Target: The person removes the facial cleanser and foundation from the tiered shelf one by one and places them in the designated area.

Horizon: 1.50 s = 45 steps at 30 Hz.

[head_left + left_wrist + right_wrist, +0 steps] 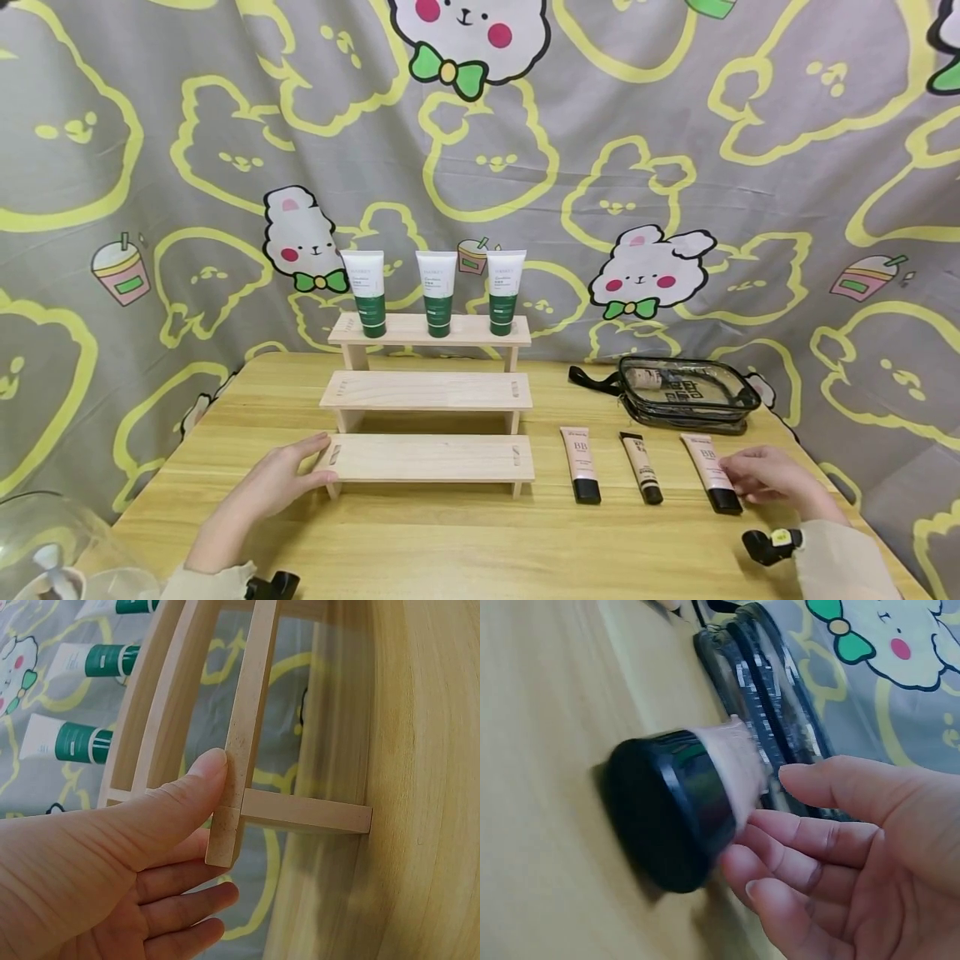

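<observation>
A three-step wooden display stand (pixel 435 458) stands on the table, its top step bearing three green-and-white squeeze tubes (pixel 438 296). My left hand (pixel 273 479) grips the left end of the lowest step; in the left wrist view its thumb (pixel 206 763) presses the board's edge, with fingers on the other side. Right of the stand lie two pink BB cream tubes with black caps, the nearer one (pixel 580 462) and the far-right one (pixel 708 471), with a slim beige tube (pixel 641 467) between. My right hand (pixel 772 479) is at the far-right tube's side, fingers loosely bent, thumb apart from it.
Behind the cosmetic tubes lies a clear zip pouch (pixel 686 392) with black trim and something inside. A transparent dome (pixel 67 550) stands at the table's front left corner. A patterned curtain (pixel 480 150) hangs behind the table.
</observation>
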Each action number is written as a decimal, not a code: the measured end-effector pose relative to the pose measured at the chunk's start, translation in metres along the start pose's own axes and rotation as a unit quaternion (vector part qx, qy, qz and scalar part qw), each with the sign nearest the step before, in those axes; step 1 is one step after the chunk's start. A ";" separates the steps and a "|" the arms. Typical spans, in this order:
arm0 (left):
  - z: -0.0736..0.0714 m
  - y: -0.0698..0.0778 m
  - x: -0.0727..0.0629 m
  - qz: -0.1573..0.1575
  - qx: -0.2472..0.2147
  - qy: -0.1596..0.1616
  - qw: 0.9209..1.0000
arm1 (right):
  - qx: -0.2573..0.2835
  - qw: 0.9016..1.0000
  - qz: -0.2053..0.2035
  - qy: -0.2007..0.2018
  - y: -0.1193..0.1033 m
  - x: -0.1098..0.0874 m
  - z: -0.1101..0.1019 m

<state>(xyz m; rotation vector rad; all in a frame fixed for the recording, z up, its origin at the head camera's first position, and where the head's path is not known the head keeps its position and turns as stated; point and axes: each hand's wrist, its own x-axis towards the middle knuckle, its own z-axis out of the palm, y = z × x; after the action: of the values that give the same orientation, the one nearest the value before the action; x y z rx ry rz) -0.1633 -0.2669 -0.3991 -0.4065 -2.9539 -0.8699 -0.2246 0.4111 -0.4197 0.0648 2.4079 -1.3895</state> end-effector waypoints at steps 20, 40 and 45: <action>0.000 0.001 0.001 0.000 0.007 0.005 1.000 | -0.021 0.976 -0.214 0.042 -0.152 0.017 0.011; 0.001 0.000 0.001 0.000 0.004 0.006 1.000 | 0.017 0.944 -0.322 0.069 -0.303 0.053 0.091; 0.001 0.000 0.001 0.002 0.011 0.013 1.000 | 0.032 0.943 -0.323 0.078 -0.319 0.061 0.103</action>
<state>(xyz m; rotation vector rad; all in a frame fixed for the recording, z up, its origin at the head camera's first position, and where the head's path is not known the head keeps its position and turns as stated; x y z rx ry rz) -0.1643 -0.2661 -0.4002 -0.3983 -2.9354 -0.8344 -0.3213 0.1514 -0.2221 -0.6825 2.6381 -1.7821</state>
